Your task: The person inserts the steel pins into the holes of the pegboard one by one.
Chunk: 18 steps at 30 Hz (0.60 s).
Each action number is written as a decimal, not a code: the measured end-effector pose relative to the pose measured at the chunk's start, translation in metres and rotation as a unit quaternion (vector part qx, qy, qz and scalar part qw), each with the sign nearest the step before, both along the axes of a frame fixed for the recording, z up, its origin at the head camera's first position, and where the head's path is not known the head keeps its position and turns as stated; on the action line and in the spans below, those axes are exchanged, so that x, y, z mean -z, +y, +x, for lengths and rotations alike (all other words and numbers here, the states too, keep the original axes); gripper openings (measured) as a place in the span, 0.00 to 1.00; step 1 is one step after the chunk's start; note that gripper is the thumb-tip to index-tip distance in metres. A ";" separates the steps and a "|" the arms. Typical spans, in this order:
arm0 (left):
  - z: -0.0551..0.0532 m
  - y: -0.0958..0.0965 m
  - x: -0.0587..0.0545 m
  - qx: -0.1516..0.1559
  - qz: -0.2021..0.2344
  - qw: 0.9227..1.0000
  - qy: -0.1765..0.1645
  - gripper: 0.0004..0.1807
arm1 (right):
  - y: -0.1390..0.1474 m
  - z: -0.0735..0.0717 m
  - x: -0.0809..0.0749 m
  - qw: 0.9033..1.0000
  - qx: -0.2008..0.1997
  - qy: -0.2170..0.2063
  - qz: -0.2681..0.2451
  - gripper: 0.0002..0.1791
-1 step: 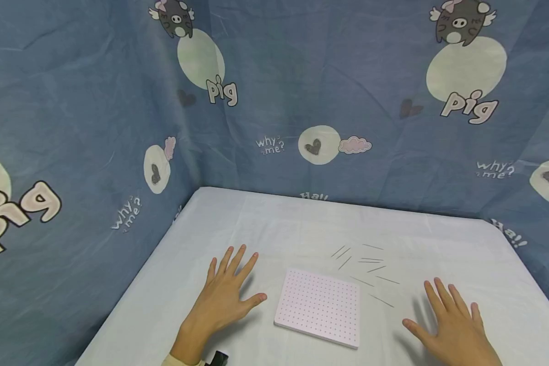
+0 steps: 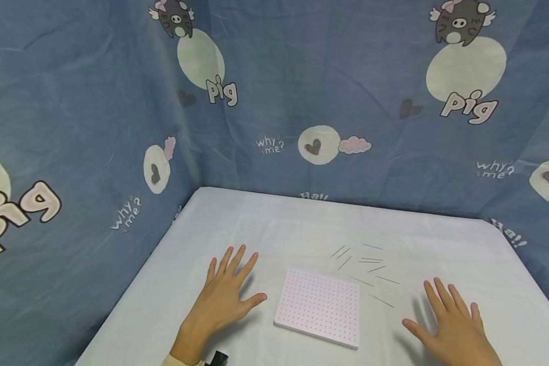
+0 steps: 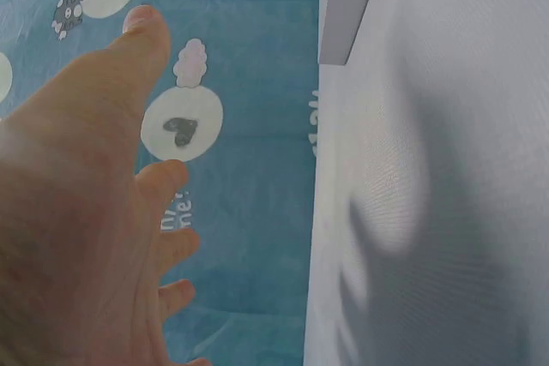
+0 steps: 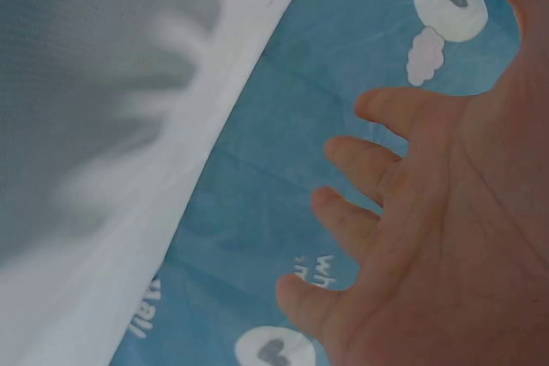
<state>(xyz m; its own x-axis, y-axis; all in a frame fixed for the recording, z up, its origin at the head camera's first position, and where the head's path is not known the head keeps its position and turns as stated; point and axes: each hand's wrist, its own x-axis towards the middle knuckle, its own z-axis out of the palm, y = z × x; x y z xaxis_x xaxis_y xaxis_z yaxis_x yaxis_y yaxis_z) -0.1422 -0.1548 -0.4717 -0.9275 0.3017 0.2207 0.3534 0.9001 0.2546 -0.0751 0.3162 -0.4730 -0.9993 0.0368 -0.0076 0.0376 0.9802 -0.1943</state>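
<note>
A pale pink square board point(image 2: 320, 307) dotted with rows of small holes lies flat on the white table. Left of it, my left hand point(image 2: 229, 300) hovers palm down with fingers spread and holds nothing; its thumb points toward the board. On the far right, my right hand point(image 2: 457, 325) is also held over the table, fingers apart and holding nothing. Several thin grey needle-like sticks point(image 2: 371, 262) are scattered behind and to the right of the board. In the left wrist view, the board's side edge point(image 3: 343, 15) shows beyond the left hand.
A white cloth point(image 2: 265, 213) covers the table. Blue fabric point(image 2: 265, 76) printed with pigs, hearts and words hangs behind it and along its left side. A dark band point(image 2: 218, 358) sits at my left wrist, by a yellowish cuff.
</note>
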 end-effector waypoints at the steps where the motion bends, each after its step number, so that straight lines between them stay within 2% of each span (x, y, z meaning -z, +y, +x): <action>1: 0.000 0.000 0.001 0.002 0.000 1.000 -0.001 0.49 | 0.000 0.000 0.001 1.000 -0.002 0.003 0.003 0.62; 5: -0.001 0.000 0.003 0.008 0.002 1.000 -0.002 0.50 | -0.003 0.002 -0.001 0.999 -0.020 0.046 0.003 0.59; 8: -0.002 0.003 0.007 0.019 0.008 1.000 -0.012 0.51 | -0.005 0.001 -0.003 0.992 -0.048 0.114 -0.008 0.55; 12: 0.001 0.010 0.014 0.057 0.016 0.997 -0.059 0.55 | -0.008 0.001 -0.005 0.979 -0.071 0.188 -0.034 0.49; 15: 0.004 0.017 0.020 0.089 0.016 0.991 -0.100 0.58 | -0.010 0.001 -0.006 0.974 -0.070 0.211 -0.048 0.46; 18: 0.008 0.021 0.023 0.108 0.014 0.986 -0.125 0.60 | -0.013 0.000 -0.005 0.972 -0.066 0.221 -0.053 0.44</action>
<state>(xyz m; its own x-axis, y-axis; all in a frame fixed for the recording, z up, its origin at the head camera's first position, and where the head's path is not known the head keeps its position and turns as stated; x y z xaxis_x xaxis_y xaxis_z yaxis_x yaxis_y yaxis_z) -0.1345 -0.1341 -0.4945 -0.8688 0.4952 0.0048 0.4595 0.8024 0.3808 -0.0748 0.3034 -0.4679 -0.9015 -0.0701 0.4271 -0.1980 0.9443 -0.2628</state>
